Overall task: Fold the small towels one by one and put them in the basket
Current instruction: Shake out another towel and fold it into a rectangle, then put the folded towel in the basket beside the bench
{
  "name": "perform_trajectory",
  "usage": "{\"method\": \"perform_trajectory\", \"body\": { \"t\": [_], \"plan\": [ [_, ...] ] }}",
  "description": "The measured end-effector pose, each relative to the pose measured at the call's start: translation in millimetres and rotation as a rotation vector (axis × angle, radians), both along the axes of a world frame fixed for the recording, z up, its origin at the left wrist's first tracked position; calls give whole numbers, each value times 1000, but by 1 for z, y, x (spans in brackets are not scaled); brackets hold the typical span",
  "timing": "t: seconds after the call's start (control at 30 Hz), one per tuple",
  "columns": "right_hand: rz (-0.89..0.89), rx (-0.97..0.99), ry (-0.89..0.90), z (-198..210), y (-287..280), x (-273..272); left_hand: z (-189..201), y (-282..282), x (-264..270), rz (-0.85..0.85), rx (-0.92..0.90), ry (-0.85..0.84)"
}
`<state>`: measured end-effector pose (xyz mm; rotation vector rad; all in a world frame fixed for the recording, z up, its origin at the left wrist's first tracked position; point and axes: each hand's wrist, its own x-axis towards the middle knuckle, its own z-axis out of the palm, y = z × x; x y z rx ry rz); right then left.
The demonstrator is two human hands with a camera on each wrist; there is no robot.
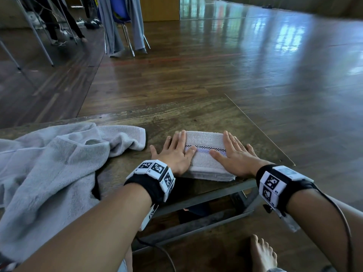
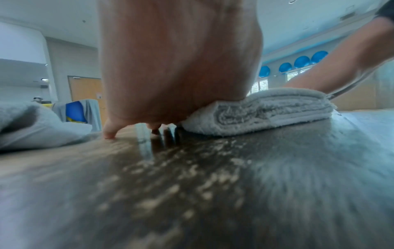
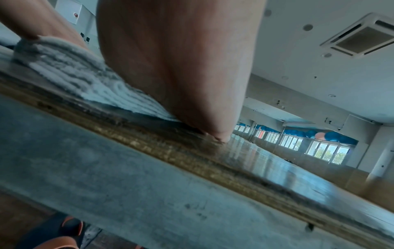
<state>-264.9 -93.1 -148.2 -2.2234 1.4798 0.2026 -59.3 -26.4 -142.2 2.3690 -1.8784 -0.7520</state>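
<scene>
A small white towel (image 1: 206, 154) with a checked stripe lies folded into a thick rectangle near the front edge of a worn wooden table (image 1: 196, 116). My left hand (image 1: 175, 152) lies flat with straight fingers, pressing the towel's left side, its outer fingers on the table. My right hand (image 1: 234, 154) lies flat on the towel's right side in the same way. In the left wrist view the folded towel (image 2: 266, 111) shows several stacked layers under my palm (image 2: 181, 59). The right wrist view shows the towel (image 3: 85, 79) under my right palm (image 3: 181, 67). No basket is in view.
A heap of unfolded grey towels (image 1: 55, 163) covers the table's left part. The table's right edge (image 1: 259, 130) runs close to my right hand. Chairs draped with cloth (image 1: 121, 26) stand on the wooden floor beyond. My bare foot (image 1: 263, 254) is below the table.
</scene>
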Motion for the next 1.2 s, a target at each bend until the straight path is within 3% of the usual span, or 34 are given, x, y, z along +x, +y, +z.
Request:
{"method": "perform_trajectory", "body": {
  "t": [0.23,0.47,0.53,0.63,0.73,1.03,1.1,1.2],
  "plan": [
    [15,-4,14,0,-1,-2,8,-4,-10,179,-91,-68],
    [-3,-65,-34,7,5,2,21,-7,-10,219,-262,35],
    [-28,-84,-92,12,8,6,28,-5,-11,234,-299,149],
    [-86,-73,-233,21,11,15,47,-1,-13,297,-321,461],
    [-145,9,-446,28,16,28,75,12,-16,346,-381,646],
    [-318,261,-1123,72,55,96,136,91,36,485,-463,979],
    [-282,360,-1253,85,72,112,150,120,58,468,-472,978],
    [-58,289,-1309,111,102,137,176,172,92,451,-528,943]
  ]
}}
